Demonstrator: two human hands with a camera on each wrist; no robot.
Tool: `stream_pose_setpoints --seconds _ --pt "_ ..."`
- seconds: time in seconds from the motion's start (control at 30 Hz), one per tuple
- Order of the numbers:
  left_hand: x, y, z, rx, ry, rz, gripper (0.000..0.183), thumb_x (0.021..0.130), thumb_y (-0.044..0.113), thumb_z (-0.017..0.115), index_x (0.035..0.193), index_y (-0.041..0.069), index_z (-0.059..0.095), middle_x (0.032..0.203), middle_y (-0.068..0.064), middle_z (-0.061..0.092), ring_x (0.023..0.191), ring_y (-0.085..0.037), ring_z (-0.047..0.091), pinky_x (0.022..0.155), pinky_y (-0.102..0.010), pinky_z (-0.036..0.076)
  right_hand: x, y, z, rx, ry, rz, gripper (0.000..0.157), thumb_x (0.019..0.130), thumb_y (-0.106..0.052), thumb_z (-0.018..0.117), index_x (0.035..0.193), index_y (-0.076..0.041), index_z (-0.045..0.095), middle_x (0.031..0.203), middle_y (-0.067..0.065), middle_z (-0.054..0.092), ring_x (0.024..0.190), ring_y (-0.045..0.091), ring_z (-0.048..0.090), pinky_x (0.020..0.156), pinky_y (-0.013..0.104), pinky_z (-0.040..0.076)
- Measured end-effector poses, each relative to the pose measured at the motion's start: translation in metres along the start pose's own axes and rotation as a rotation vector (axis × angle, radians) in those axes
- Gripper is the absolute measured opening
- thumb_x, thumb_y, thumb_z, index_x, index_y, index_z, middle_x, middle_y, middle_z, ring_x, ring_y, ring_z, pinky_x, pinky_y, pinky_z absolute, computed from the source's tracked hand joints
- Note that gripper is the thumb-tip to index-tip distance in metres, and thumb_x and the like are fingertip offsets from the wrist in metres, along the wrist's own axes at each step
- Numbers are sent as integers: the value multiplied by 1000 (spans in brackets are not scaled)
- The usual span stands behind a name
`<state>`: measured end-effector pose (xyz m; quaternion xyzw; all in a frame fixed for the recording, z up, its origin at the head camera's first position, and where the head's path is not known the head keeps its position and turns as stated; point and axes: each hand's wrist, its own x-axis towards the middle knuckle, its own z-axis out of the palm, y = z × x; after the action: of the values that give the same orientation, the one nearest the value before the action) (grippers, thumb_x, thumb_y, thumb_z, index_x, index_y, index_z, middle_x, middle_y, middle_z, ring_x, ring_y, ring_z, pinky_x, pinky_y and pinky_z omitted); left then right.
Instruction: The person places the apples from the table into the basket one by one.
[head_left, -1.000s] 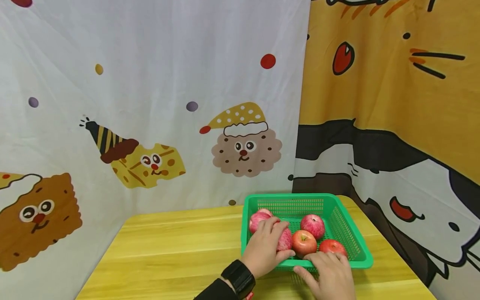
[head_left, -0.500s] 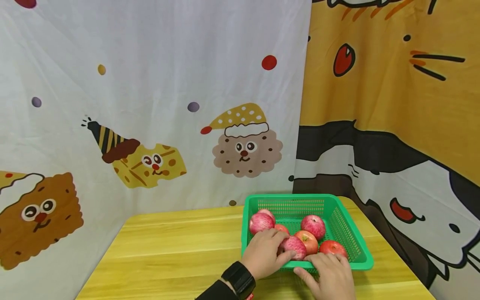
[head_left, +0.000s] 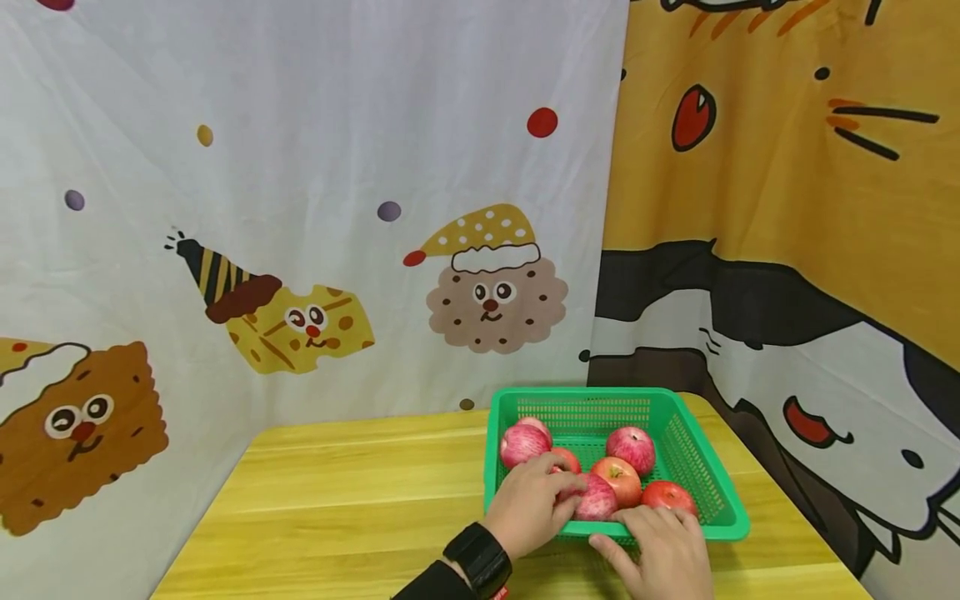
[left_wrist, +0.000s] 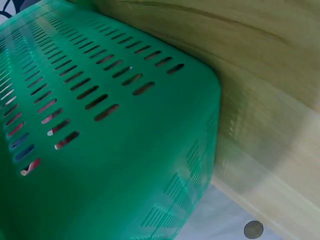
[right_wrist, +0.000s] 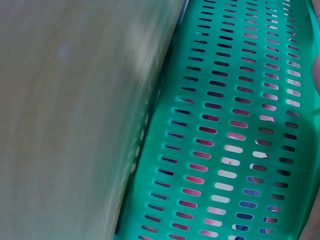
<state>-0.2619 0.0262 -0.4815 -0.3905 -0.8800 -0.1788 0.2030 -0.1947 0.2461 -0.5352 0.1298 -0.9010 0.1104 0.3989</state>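
A green plastic basket (head_left: 693, 442) with slotted walls holds several red apples. My left hand (head_left: 525, 504) reaches over its front left rim, fingers bent, with its fingertips beside a pinkish striped apple (head_left: 597, 500) at the front. An orange-red apple (head_left: 618, 481) lies right behind that one, and another apple (head_left: 566, 458) is partly covered by the left hand. My right hand (head_left: 663, 550) grips the front rim, fingers over the edge and thumb outside. In both wrist views the basket wall (left_wrist: 140, 140) fills much of the picture, with apples showing red through the slots.
The basket stands on a yellow wooden table (head_left: 337, 500), near its right side. More apples lie inside: two at the left (head_left: 522, 446), one at the back (head_left: 632, 450) and one at the right (head_left: 670, 497). Behind hangs a cartoon-printed curtain (head_left: 315, 150).
The striped apple under my left hand has shifted right and forward toward the front rim, and the left fingers have come off it. My right hand stays on the rim.
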Motion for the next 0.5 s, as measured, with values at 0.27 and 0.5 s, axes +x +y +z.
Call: stream_pose_setpoints --seconds 0.27,0.5 --pt "-2 1 -1 105 -18 59 32 107 39 64 86 30 86 96 11 76 89 -5 68 81 -20 53 -1 1 1 3 18 -13 45 79 -67 82 90 -25 75 84 -12 72 80 15 64 83 42 43" --pt "-3 6 -3 133 -62 24 38 109 44 60 82 30 83 95 11 76 88 -8 65 77 -22 49 -1 1 1 12 39 -23 48 81 -70 79 90 -23 75 83 -10 73 79 15 63 82 42 43"
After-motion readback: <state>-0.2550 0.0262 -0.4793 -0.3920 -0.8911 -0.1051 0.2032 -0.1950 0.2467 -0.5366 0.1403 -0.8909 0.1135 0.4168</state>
